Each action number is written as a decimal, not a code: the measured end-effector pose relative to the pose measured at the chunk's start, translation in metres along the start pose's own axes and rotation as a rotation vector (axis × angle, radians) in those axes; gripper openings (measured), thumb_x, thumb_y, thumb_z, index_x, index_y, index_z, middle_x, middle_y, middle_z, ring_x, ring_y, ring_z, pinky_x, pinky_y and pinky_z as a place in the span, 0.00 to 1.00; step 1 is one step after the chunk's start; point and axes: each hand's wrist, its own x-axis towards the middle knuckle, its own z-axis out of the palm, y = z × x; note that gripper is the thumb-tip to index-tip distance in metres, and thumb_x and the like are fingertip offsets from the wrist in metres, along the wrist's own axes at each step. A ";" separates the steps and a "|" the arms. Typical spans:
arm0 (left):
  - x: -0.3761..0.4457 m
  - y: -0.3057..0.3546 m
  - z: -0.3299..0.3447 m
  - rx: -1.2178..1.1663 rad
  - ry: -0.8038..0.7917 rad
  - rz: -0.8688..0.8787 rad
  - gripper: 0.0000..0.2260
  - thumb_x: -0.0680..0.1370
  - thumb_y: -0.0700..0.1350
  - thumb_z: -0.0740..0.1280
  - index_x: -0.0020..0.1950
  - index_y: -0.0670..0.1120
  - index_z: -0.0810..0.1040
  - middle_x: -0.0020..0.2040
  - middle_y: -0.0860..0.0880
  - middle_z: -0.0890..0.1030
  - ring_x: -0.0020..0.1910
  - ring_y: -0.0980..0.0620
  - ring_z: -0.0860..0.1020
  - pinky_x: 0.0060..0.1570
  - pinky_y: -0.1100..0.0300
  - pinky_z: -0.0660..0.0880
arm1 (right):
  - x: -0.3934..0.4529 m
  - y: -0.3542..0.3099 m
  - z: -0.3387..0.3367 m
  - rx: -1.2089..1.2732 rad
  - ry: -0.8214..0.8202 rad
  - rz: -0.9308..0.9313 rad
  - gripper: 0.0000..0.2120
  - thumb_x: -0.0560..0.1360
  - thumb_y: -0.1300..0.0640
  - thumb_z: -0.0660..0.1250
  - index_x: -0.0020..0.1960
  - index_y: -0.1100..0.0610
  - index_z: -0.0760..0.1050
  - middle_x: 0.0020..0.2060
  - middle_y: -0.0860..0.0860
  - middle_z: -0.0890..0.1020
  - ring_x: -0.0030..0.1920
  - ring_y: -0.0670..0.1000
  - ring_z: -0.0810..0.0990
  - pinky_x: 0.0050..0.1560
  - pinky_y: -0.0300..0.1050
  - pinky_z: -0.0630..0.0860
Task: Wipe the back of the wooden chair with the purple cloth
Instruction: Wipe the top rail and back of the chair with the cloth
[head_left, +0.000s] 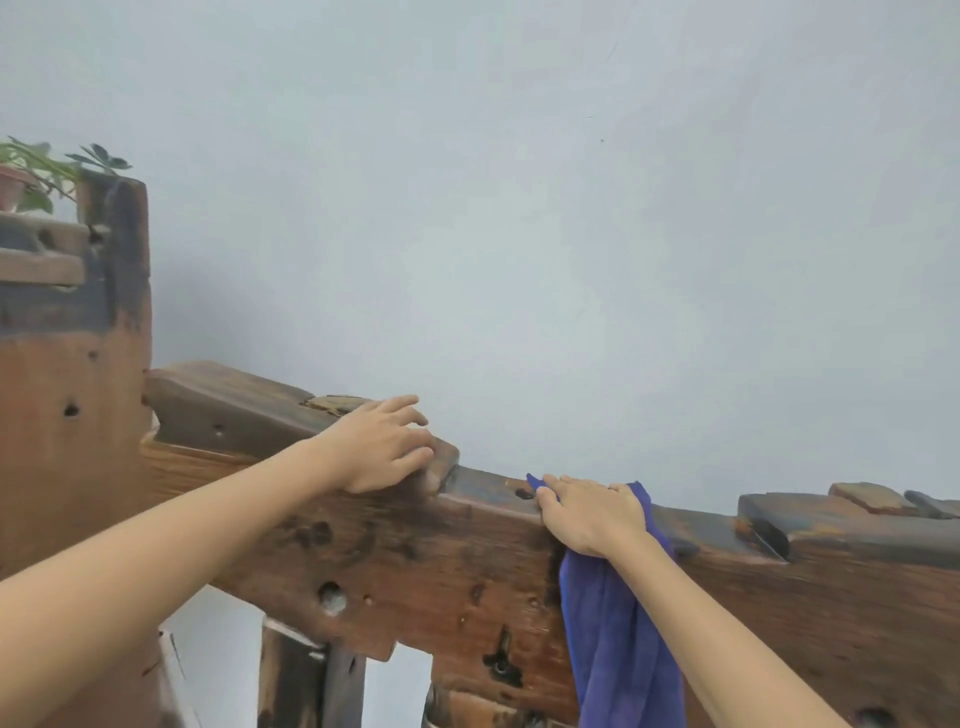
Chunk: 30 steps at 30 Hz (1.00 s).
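Back of the wooden chair (415, 561): a thick, rough plank of reddish-brown timber running from the left edge down toward the right edge, pitted with knot holes, dark stains and small cracks, its top edge stepped and notched, weathered grey-blue along the upper face. Raised block at the left end of that top edge, lower ledge in the middle, another raised block near the right corner. Tall upright post (111, 291) at the far left, darker at its top. Purple cloth (618, 639) draped over the middle ledge of the top edge, most of it hanging down the front face in soft folds, deep violet-blue, a small corner poking out past the fingertips on top. Right hand (587, 514) laid flat on the cloth at the top edge, fingers straight and close together, pressing the fabric against the wood, thumb against the front face. Left hand (384, 447) resting on the raised block just to the left, fingers slightly spread and bent over its far edge, holding nothing else. Both forearms bare. Pale grey wall (519, 208) behind. Potted plant (31, 176) with green leaves at the upper left, beyond the post.
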 end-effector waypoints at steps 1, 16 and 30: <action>-0.007 -0.018 0.001 0.003 -0.001 -0.049 0.26 0.82 0.61 0.43 0.70 0.58 0.73 0.77 0.51 0.68 0.82 0.48 0.52 0.77 0.51 0.55 | 0.003 -0.010 0.000 0.012 -0.017 -0.011 0.19 0.82 0.47 0.43 0.57 0.50 0.71 0.60 0.48 0.78 0.59 0.54 0.75 0.63 0.56 0.66; -0.016 -0.153 0.042 -0.006 0.205 -0.310 0.36 0.76 0.70 0.37 0.64 0.58 0.78 0.65 0.53 0.79 0.69 0.51 0.71 0.61 0.48 0.73 | 0.001 -0.095 0.013 0.138 0.315 -0.180 0.16 0.81 0.42 0.53 0.47 0.46 0.78 0.43 0.42 0.84 0.44 0.50 0.81 0.40 0.46 0.74; -0.019 -0.155 0.034 -0.012 0.228 -0.244 0.23 0.84 0.61 0.41 0.53 0.53 0.73 0.50 0.48 0.81 0.52 0.44 0.78 0.47 0.47 0.75 | 0.044 -0.186 0.015 0.675 0.386 -0.172 0.21 0.85 0.43 0.54 0.48 0.50 0.82 0.45 0.47 0.86 0.51 0.53 0.82 0.51 0.50 0.78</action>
